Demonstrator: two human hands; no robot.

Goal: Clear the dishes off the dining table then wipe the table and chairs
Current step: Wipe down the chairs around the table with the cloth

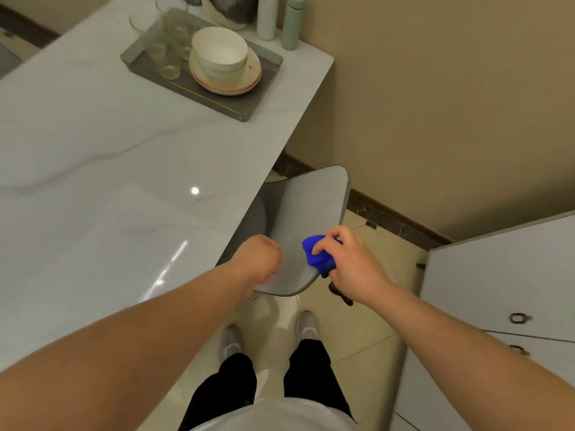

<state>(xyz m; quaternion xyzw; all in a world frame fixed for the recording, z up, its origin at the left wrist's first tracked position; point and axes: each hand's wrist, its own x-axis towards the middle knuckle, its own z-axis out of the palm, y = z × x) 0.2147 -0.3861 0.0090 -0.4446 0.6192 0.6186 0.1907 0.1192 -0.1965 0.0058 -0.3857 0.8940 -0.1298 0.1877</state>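
Note:
A grey chair (pixel 308 209) is pushed under the right edge of the white marble dining table (pixel 102 169). My right hand (pixel 351 262) grips a bunched blue cloth (pixel 317 251) and presses it on the near right corner of the chair's backrest. My left hand (pixel 259 259) holds the near left edge of that backrest with its fingers curled over it. At the table's far end a grey tray (pixel 245 104) carries stacked white bowls (pixel 219 52) on pink plates (pixel 230 85) and several clear glasses (pixel 165 48).
Two pale green bottles (pixel 292 23) stand by the wall beyond the tray. A white cabinet (pixel 497 293) with ring handles is close on the right. My feet stand on the tiled floor (pixel 357 337) between the table and the cabinet.

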